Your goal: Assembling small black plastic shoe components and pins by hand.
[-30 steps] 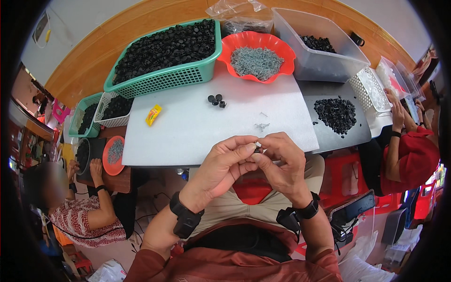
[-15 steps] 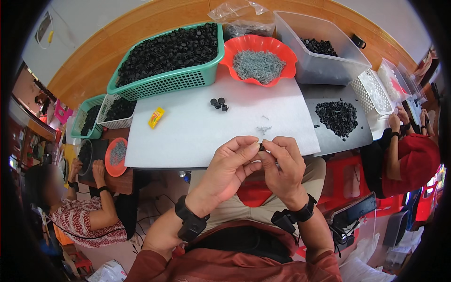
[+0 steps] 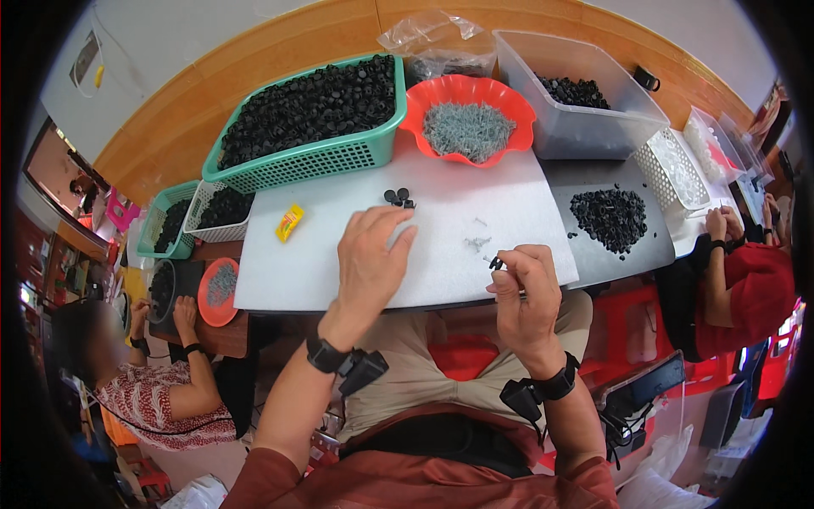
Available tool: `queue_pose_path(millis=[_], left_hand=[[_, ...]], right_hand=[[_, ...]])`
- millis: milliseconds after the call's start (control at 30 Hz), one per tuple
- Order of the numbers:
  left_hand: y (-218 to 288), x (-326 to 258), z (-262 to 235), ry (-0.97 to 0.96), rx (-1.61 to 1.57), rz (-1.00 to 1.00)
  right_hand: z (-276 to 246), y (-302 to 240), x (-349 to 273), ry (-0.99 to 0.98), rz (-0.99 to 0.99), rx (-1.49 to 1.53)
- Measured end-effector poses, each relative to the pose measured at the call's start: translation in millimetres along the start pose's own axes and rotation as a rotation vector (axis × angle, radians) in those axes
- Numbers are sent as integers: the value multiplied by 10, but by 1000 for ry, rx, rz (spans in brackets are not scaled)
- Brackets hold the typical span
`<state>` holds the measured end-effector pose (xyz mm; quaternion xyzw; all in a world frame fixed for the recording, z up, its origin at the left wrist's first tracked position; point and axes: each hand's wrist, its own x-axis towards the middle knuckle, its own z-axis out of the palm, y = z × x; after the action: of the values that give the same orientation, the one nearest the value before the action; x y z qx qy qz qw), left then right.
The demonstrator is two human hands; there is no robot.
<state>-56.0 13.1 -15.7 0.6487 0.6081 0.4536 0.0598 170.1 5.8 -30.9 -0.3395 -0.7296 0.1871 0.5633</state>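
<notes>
Green basket (image 3: 307, 162) of caps (image 3: 309, 110), red bowl (image 3: 521, 117) of fasteners (image 3: 468, 131), right hand (image 3: 527, 307) pinching small black piece (image 3: 496, 264), left hand (image 3: 371, 259) spread

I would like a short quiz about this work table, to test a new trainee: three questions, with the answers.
1. True or false: the right hand is empty.
2. Which container holds grey metal pieces? A) big green basket B) red scalloped bowl C) clear bin
3. What group of things lies nearest the left hand?

Key: 1. False; it holds a small black part. 2. B. 3. A small cluster of black parts.
</notes>
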Motion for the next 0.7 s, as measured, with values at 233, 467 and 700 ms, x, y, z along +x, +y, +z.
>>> queue_pose_path(millis=[233, 467, 700], left_hand=[[-145, 257, 13, -91, 411, 256], [-182, 297, 46, -123, 375, 395], [-174, 332, 4, -137, 358, 441]], right_hand=[[-44, -14, -21, -14, 12, 23], [-98, 26, -60, -17, 71, 60], [-99, 70, -92, -13, 89, 89]])
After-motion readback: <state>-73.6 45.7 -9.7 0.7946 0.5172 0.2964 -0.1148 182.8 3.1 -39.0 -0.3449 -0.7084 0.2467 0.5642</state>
